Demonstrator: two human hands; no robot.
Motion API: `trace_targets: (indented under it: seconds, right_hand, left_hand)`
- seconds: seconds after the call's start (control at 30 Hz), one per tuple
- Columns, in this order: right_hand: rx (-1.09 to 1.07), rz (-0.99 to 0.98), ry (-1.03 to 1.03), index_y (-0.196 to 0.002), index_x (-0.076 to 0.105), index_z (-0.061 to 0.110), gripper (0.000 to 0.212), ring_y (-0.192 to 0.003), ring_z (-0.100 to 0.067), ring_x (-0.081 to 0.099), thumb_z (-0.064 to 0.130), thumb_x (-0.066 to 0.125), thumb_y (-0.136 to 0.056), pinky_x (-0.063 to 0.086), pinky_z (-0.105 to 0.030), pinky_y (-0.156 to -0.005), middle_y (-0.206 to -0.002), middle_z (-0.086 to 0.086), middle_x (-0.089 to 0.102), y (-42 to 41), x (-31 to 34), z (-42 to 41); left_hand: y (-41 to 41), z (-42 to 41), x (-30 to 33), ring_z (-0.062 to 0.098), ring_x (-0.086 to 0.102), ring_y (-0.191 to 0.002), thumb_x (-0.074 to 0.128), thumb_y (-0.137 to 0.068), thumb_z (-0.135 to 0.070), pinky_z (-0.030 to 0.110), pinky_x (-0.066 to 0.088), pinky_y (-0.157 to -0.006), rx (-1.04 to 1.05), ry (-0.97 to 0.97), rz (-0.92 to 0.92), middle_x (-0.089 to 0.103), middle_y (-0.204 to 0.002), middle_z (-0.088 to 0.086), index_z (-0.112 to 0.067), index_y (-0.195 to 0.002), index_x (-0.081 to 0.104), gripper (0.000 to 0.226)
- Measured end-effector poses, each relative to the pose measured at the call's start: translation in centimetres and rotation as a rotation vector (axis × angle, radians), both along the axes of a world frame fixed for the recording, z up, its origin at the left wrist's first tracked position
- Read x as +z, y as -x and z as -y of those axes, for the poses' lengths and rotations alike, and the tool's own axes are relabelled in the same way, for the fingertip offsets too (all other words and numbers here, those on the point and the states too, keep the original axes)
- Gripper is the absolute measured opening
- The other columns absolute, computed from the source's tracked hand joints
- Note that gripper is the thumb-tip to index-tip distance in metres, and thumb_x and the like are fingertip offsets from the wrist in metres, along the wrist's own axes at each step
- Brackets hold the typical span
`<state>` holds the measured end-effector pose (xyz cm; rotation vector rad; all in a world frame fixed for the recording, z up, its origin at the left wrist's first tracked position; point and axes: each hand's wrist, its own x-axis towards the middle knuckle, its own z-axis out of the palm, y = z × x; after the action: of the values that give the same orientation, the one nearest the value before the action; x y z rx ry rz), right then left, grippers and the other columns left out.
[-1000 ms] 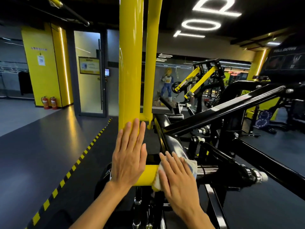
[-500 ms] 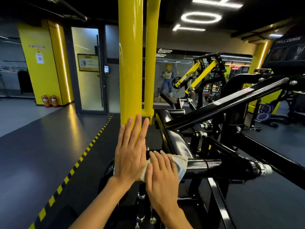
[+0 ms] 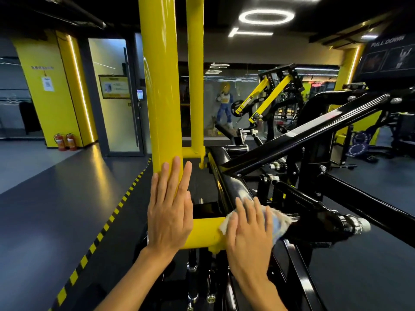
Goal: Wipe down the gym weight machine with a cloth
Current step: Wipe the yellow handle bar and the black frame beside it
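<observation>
A dark glossy floor [image 3: 56, 198] with a yellow-black hazard stripe [image 3: 107, 223] runs toward yellow pillars [image 3: 54, 97], two fire extinguishers [image 3: 65, 142] at nine o'clock, a glass door [image 3: 114, 97], and ring ceiling lights [image 3: 266, 17] at one o'clock.

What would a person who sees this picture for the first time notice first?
The thick yellow post rising at centre is most striking, with the left hand laid flat on its lower end. To the right, the right hand presses a pale cloth where the short yellow bar meets the black frame. Overhead, at upper right, a ring-shaped ceiling light glows.
</observation>
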<state>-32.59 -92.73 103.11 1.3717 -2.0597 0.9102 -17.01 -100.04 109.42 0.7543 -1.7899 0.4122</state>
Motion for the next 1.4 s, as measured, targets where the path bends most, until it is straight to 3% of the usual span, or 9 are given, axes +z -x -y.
trace_targets:
  seconds: [0.2,0.43,0.57,0.63,0.77,0.93,1.23,1.33,1.4]
  right_hand:
    - [0.324,-0.107,-0.095,-0.150,0.049,0.017,0.051,-0.148,-0.019,0.039,0.040,0.032,-0.108,0.020,-0.040,-0.120,-0.152,-0.002,0.053,-3.9,1.2,0.4]
    - [0.159,-0.017,-0.158,-0.150,0.046,0.011,0.058,-0.144,-0.029,0.044,0.043,0.026,-0.107,0.017,-0.041,-0.118,-0.154,-0.010,0.049,3.3,0.8,-1.6]
    - [0.190,0.037,-0.458,-0.162,0.014,0.011,0.101,-0.158,-0.024,0.007,0.057,-0.028,-0.084,-0.011,-0.038,-0.118,-0.170,-0.007,0.012,3.7,3.6,0.1]
    - [0.261,0.045,-0.670,-0.163,0.004,0.010,0.116,-0.158,-0.021,-0.009,0.061,-0.042,-0.069,-0.011,-0.040,-0.123,-0.171,-0.006,-0.005,5.0,5.2,2.6]
    - [0.312,0.079,-0.847,-0.161,-0.008,0.008,0.080,-0.156,-0.023,-0.017,0.061,-0.005,-0.101,-0.005,-0.043,-0.126,-0.169,-0.009,-0.015,7.5,5.6,8.6]
    - [0.292,0.086,-0.860,-0.162,-0.006,0.009,0.068,-0.157,-0.022,-0.014,0.045,0.021,-0.110,-0.007,-0.040,-0.126,-0.170,-0.008,-0.013,7.5,6.8,14.0]
    - [0.293,0.059,-0.851,-0.162,-0.007,0.014,0.065,-0.156,-0.018,-0.015,0.041,0.022,-0.111,-0.007,-0.039,-0.125,-0.169,-0.002,-0.015,6.3,6.8,10.0]
    - [0.312,-0.028,-0.863,-0.157,-0.016,0.017,0.072,-0.146,-0.009,-0.028,0.060,-0.002,-0.100,-0.011,-0.032,-0.123,-0.156,0.007,-0.029,4.9,7.0,3.9]
    - [0.332,-0.052,-0.873,-0.146,-0.026,0.020,0.097,-0.140,-0.008,-0.034,0.071,-0.034,-0.064,-0.014,-0.028,-0.119,-0.148,0.009,-0.035,4.5,7.1,1.2]
  left_hand:
    - [0.0,-0.1,-0.1,0.030,0.012,-0.156,0.036,-0.100,-0.010,0.050,0.010,-0.127,0.037,-0.011,0.016,0.020,-0.167,0.013,-0.005,-0.155,0.032,0.056]
    - [0.1,-0.8,0.4,0.032,0.009,-0.156,0.041,-0.100,-0.018,0.048,0.005,-0.128,0.106,-0.049,0.074,0.012,-0.169,0.011,-0.006,-0.157,0.029,0.060]
    - [0.0,-0.6,2.5,0.031,0.006,-0.156,0.048,-0.098,-0.020,0.046,0.004,-0.128,0.176,-0.028,0.120,0.007,-0.169,0.011,-0.010,-0.159,0.023,0.067]
    - [0.3,-0.2,4.2,0.031,0.005,-0.157,0.050,-0.098,-0.020,0.046,0.005,-0.128,0.202,-0.007,0.125,0.007,-0.169,0.012,-0.012,-0.160,0.021,0.069]
    - [0.8,0.4,5.2,0.030,0.007,-0.156,0.058,-0.096,-0.018,0.050,0.012,-0.127,0.239,0.042,0.118,0.012,-0.169,0.012,-0.014,-0.159,0.024,0.072]
    - [0.5,0.7,5.1,0.029,0.008,-0.156,0.059,-0.094,-0.020,0.051,0.016,-0.126,0.217,0.060,0.125,0.013,-0.169,0.010,-0.017,-0.159,0.026,0.073]
    - [0.2,1.0,4.9,0.028,0.007,-0.157,0.059,-0.094,-0.022,0.051,0.016,-0.126,0.187,0.071,0.135,0.014,-0.168,0.009,-0.018,-0.159,0.028,0.072]
    - [0.2,1.0,4.7,0.028,0.007,-0.157,0.059,-0.094,-0.022,0.050,0.015,-0.126,0.196,0.069,0.120,0.012,-0.169,0.009,-0.017,-0.159,0.026,0.073]
    - [0.3,0.9,4.7,0.028,0.007,-0.157,0.059,-0.094,-0.022,0.050,0.016,-0.126,0.196,0.063,0.109,0.013,-0.169,0.009,-0.017,-0.159,0.026,0.074]
